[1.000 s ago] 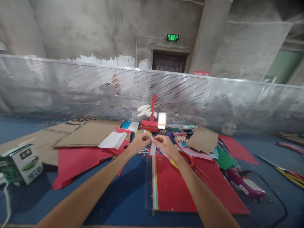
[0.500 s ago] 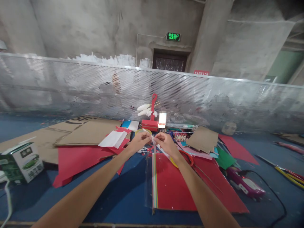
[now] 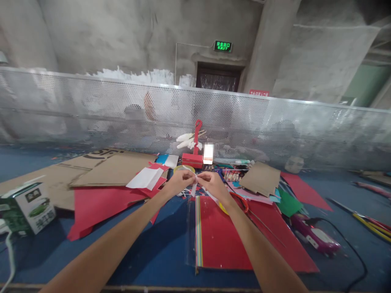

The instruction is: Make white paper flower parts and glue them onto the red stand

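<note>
Both of my arms reach forward over the blue table. My left hand [image 3: 180,181] and my right hand [image 3: 212,183] meet in the middle, fingers pinched on a small white paper strip [image 3: 194,188] that hangs down between them. Under my hands lies a clear-wrapped pack of coloured paper with a red sheet on top [image 3: 221,236]. A roll of yellow tape [image 3: 183,168] sits just behind my left hand. Red-handled scissors [image 3: 240,202] lie beside my right wrist.
Brown cardboard [image 3: 113,171] and red sheets [image 3: 100,205] lie to the left, with a green and white box [image 3: 27,209] at the far left. A purple glue gun [image 3: 314,235] with a black cord lies right. A perforated metal screen [image 3: 275,130] closes the back.
The hanging end of the white strip has become shorter between my fingers. My hands have stayed in nearly the same place, close together.
</note>
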Action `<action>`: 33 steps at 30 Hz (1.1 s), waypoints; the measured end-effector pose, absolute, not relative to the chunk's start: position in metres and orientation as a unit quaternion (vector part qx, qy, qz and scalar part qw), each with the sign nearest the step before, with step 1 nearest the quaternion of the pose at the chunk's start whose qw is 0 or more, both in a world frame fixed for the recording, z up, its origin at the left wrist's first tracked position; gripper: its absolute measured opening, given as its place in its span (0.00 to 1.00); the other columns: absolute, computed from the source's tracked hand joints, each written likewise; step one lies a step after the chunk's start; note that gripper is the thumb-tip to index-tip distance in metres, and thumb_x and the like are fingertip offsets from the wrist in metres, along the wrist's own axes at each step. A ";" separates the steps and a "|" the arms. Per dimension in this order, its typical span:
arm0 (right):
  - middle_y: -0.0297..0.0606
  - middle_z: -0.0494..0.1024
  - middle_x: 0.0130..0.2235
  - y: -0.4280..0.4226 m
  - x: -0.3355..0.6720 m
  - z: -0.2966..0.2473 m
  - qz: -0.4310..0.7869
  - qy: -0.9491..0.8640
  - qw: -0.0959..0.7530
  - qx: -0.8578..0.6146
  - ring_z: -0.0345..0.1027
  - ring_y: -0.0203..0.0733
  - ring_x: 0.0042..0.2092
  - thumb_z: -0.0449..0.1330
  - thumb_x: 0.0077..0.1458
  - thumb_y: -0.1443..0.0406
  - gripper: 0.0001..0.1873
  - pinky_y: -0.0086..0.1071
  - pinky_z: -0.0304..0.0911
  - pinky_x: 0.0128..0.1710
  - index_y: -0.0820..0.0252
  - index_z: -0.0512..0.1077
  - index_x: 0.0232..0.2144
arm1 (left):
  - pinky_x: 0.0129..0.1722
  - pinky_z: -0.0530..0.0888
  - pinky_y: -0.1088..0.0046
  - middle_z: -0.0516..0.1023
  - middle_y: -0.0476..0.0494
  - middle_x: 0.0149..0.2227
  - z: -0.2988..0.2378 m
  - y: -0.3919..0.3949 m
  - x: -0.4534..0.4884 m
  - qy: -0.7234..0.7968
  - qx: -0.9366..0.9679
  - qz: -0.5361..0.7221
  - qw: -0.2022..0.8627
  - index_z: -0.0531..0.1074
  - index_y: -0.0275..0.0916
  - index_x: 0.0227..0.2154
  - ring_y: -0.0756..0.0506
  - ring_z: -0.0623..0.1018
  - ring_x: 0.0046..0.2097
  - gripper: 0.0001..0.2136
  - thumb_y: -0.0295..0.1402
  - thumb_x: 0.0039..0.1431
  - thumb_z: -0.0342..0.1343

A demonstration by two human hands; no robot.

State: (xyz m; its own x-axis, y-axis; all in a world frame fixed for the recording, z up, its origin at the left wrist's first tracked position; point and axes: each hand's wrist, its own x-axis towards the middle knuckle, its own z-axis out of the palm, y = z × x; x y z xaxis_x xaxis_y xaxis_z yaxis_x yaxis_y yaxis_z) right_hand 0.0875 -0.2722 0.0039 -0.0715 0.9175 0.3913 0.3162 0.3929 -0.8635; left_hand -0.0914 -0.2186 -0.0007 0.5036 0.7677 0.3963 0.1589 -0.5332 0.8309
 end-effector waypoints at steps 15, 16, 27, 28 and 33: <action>0.37 0.80 0.30 -0.268 0.090 0.000 0.277 -0.673 0.505 -0.464 0.73 0.41 0.31 0.61 0.53 0.60 0.08 0.30 0.64 0.31 0.59 0.72 0.30 | 0.34 0.72 0.74 0.79 0.45 0.29 0.003 -0.222 -0.089 0.300 0.779 0.402 0.376 0.78 0.36 0.28 0.48 0.76 0.31 0.12 0.40 0.57 0.56; 0.37 0.80 0.30 -0.268 0.090 0.000 0.274 -0.675 0.505 -0.463 0.74 0.41 0.31 0.61 0.54 0.60 0.08 0.30 0.64 0.31 0.59 0.72 0.30 | 0.33 0.72 0.74 0.79 0.45 0.28 0.003 -0.222 -0.089 0.299 0.781 0.403 0.372 0.77 0.36 0.27 0.48 0.76 0.31 0.12 0.40 0.56 0.55; 0.40 0.82 0.31 -0.271 0.088 0.000 0.250 -0.686 0.507 -0.459 0.77 0.43 0.34 0.62 0.53 0.62 0.07 0.32 0.66 0.34 0.59 0.73 0.31 | 0.31 0.71 0.75 0.80 0.45 0.28 -0.006 -0.212 -0.092 0.312 0.782 0.397 0.365 0.78 0.35 0.29 0.48 0.76 0.30 0.11 0.39 0.54 0.58; 0.40 0.82 0.31 -0.271 0.088 0.000 0.250 -0.685 0.507 -0.460 0.77 0.43 0.34 0.62 0.53 0.62 0.06 0.33 0.67 0.35 0.59 0.73 0.31 | 0.31 0.72 0.75 0.80 0.45 0.28 -0.006 -0.212 -0.092 0.313 0.782 0.396 0.365 0.79 0.36 0.29 0.48 0.76 0.30 0.11 0.38 0.54 0.58; 0.40 0.82 0.31 -0.269 0.089 0.001 0.239 -0.688 0.497 -0.472 0.77 0.44 0.34 0.61 0.53 0.62 0.06 0.33 0.66 0.34 0.59 0.74 0.30 | 0.31 0.71 0.75 0.79 0.46 0.28 -0.003 -0.215 -0.091 0.292 0.782 0.401 0.378 0.78 0.36 0.29 0.49 0.75 0.30 0.11 0.38 0.56 0.57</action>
